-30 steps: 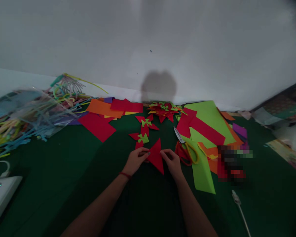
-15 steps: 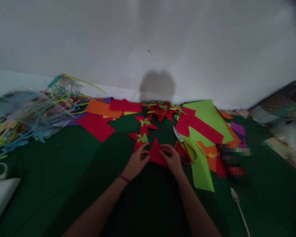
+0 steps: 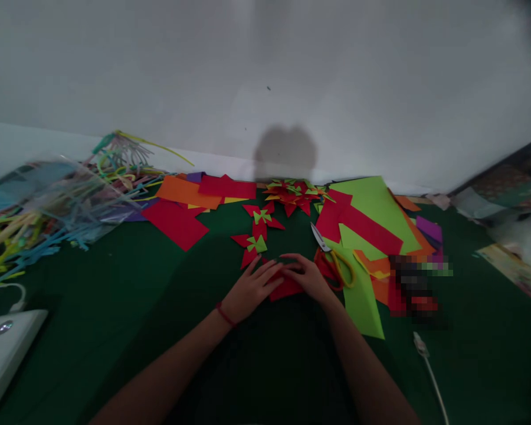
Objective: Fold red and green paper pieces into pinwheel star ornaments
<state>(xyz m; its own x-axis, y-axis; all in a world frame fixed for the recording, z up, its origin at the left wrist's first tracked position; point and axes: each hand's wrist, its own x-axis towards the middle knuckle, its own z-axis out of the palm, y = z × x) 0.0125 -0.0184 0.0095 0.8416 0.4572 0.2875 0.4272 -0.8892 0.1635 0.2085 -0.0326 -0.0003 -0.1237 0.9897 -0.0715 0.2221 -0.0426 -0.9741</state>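
Both my hands lie flat on a folded red paper piece (image 3: 285, 288) on the dark green table (image 3: 115, 295). My left hand (image 3: 250, 289), with a red band at the wrist, has its fingers stretched over the paper's left side. My right hand (image 3: 308, 276) presses its right side, fingers flat and meeting the left ones. Just beyond my fingers lie two small red and green paper pinwheels (image 3: 253, 243). Scissors (image 3: 334, 258) with red and yellow handles rest right of my right hand.
Red, orange, green and purple paper sheets (image 3: 367, 221) spread along the wall, with a cluster of finished pinwheels (image 3: 294, 198). Plastic-wrapped coloured strips (image 3: 48, 206) fill the left. A white device (image 3: 4, 348) sits at the near left, a white cable (image 3: 429, 366) at the near right.
The red paper stood as a tall triangle pinched between both hands. It has been folded down smaller, and both hands now press flat on it.
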